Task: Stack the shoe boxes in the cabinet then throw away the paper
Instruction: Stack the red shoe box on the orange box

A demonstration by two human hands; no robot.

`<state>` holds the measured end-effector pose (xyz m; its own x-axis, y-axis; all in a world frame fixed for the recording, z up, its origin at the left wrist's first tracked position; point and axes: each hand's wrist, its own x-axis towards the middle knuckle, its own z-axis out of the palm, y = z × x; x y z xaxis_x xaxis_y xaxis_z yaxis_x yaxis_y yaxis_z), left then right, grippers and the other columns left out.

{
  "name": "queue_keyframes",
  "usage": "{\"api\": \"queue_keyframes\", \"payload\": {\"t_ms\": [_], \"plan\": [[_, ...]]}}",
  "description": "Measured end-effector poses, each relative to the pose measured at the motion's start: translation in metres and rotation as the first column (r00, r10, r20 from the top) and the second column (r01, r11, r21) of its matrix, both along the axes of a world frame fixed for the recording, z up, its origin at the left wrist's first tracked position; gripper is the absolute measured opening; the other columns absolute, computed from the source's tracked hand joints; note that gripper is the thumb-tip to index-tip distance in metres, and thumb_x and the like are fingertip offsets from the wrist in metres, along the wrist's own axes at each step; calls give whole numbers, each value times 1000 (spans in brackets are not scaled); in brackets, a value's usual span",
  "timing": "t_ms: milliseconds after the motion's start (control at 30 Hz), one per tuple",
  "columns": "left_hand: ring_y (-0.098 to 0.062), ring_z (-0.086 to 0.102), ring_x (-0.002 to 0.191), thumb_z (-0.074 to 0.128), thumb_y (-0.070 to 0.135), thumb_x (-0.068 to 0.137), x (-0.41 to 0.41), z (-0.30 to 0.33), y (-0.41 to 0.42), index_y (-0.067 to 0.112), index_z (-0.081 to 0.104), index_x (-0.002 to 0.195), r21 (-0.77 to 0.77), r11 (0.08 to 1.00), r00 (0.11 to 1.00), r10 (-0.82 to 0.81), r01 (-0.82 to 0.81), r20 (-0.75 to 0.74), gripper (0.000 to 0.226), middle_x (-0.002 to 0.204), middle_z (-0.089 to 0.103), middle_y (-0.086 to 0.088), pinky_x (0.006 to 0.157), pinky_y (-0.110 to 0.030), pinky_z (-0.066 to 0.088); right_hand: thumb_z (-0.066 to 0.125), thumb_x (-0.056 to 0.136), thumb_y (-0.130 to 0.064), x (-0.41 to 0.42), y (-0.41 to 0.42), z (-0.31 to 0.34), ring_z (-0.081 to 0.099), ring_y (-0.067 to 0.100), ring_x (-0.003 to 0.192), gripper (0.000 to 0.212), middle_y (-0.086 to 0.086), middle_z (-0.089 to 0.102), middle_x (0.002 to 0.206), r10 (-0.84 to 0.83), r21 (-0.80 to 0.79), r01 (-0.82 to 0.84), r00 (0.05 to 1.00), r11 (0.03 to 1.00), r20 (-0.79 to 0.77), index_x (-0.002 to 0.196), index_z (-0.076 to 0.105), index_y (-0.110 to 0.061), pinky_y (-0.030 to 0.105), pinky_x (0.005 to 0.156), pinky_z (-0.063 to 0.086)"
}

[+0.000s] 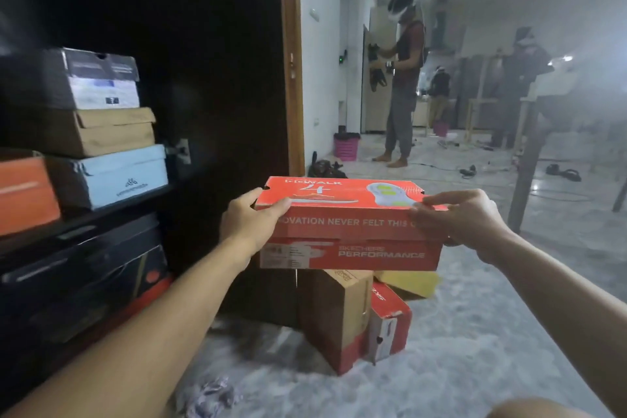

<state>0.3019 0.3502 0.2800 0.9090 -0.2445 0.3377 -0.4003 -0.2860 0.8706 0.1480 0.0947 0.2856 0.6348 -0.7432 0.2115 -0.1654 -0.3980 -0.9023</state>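
One head-worn wide-angle view looks forward and slightly down from close behind both outstretched forearms, facing the dark open wooden cabinet (142,44) at left and the pale tiled floor (475,332) stretching away at right.

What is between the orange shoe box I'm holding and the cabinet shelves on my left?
Nothing visible. The orange shoe box is held by the left hand and right hand in open air, right of the cabinet. The shelf already holds a stack topped by a black box.
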Motion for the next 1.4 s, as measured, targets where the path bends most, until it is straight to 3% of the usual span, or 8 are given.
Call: {"api": "queue_keyframes", "payload": {"t_ms": [233, 433, 600, 767, 933, 1033, 1200, 1400], "plan": [[-16, 60, 98, 69, 49, 83, 27, 45, 84, 25, 58, 103, -50, 979, 980, 198, -197, 25, 33, 101, 63, 8, 82, -34, 48, 88, 63, -43, 73, 67, 45, 71, 20, 76, 56, 8, 69, 109, 170, -130, -164, 985, 978, 33, 110, 74, -16, 41, 67, 62], [-13, 61, 88, 73, 35, 83, 50, 80, 151, 27, 57, 108, -226, 917, 943, 330, -328, -27, 32, 95, 64, 6, 69, -27, 45, 79, 54, -50, 140, 125, 73, 72, 25, 76, 70, 8, 72, 107, 360, -197, -341, 930, 919, 68, 115, 72, -17, 44, 63, 63], [-11, 62, 74, 72, 25, 84, 50, 109, 200, 27, 46, 83, -312, 831, 877, 481, -460, -12, 27, 81, 59, 6, 65, -28, 52, 84, 63, -43, 192, 172, 91, 73, 24, 80, 56, 7, 73, 104, 497, -209, -461, 851, 862, 170, 113, 73, -19, 46, 68, 62], [-19, 71, 83, 86, 26, 66, 48, 135, 251, 19, 56, 111, -387, 721, 776, 630, -575, 19, 54, 99, 70, -3, 67, -32, 58, 89, 66, -34, 237, 226, 116, 72, 19, 85, 45, 4, 71, 104, 602, -269, -541, 751, 797, 272, 108, 75, -23, 42, 74, 62], [-22, 68, 90, 89, 37, 49, 54, 148, 294, 25, 46, 103, -478, 556, 610, 791, -680, 52, 70, 106, 65, -2, 81, -42, 58, 86, 72, -25, 272, 290, 141, 70, 18, 86, 43, 7, 71, 106, 671, -334, -586, 683, 739, 287, 113, 73, -19, 37, 74, 61], [-25, 64, 105, 79, 53, 31, 75, 148, 317, 24, 44, 117, -515, 461, 505, 861, -723, 61, 98, 120, 60, -4, 91, -44, 54, 86, 71, -27, 296, 322, 149, 70, 24, 94, 44, 7, 72, 107, 678, -325, -596, 675, 734, 292, 113, 73, -20, 43, 84, 59], [-25, 44, 125, 84, 34, 59, 87, 152, 338, 18, 38, 137, -498, 385, 426, 904, -777, 34, 92, 135, 42, -9, 102, -37, 42, 85, 74, -26, 333, 363, 148, 70, 24, 93, 42, 6, 72, 107, 700, -298, -634, 646, 714, 305, 113, 73, -17, 44, 79, 60], [-33, 37, 131, 72, 33, 56, 116, 151, 371, 22, 33, 140, -438, 355, 384, 923, -825, 25, 94, 143, 37, -10, 107, -55, 35, 83, 75, -20, 374, 402, 144, 69, 24, 95, 38, 9, 73, 108, 728, -342, -643, 606, 685, 320, 112, 74, -14, 43, 83, 59]]}}
